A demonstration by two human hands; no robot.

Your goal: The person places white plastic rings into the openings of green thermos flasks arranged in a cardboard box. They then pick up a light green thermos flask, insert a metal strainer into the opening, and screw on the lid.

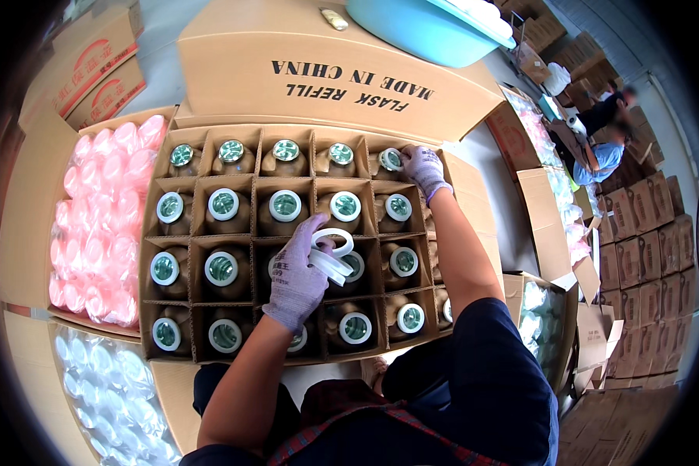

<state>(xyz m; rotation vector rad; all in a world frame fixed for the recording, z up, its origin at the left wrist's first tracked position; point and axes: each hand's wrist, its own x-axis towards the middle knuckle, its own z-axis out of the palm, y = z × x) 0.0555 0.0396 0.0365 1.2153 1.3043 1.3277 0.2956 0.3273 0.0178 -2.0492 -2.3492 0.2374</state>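
Observation:
My left hand [297, 278], in a pale purple knit glove, is closed round a few loose white plastic rings [335, 268] above the middle of the carton. My right hand [425, 168], gloved the same way, has its fingers at a white ring [391, 159] on the mouth of a glass flask in the far right part of the carton. Glass flask refills with greenish mouths stand upright in the cells of a cardboard divider [252, 210]. Many flasks, such as one flask [224, 203], wear white rings; several in the farthest row, like this flask [285, 150], show bare mouths.
A carton flap [233, 74] stands up at the back, with a blue basin [427, 31] behind it. Left are boxes of pink plastic parts [105, 217] and clear bagged parts [113, 388]. Other cartons [645, 256] are stacked right, near two people [602, 159].

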